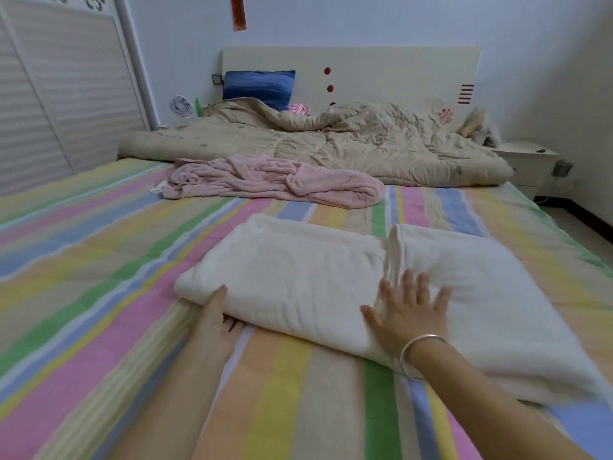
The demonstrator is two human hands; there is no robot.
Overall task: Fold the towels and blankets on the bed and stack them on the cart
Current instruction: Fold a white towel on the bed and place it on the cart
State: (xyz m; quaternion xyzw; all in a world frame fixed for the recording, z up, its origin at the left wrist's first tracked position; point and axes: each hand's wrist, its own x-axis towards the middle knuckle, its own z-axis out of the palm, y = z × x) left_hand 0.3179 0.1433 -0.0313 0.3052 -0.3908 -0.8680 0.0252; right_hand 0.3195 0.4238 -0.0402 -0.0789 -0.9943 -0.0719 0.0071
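A cream-white blanket [298,277] lies partly folded on the striped bed sheet [99,293], its left half doubled over into a thick pad. My left hand [217,322] is at the pad's near left edge, with the fingers tucked under the fold and out of sight. My right hand [409,313] lies flat on the blanket with fingers spread, beside the fold line. A crumpled pink towel [275,179] sits farther up the bed. No cart is in view.
A rumpled beige quilt [331,144] covers the head of the bed, with a blue pillow [258,86] against the headboard [381,71]. A wardrobe [49,94] stands at the left. A white nightstand [527,161] is at the right.
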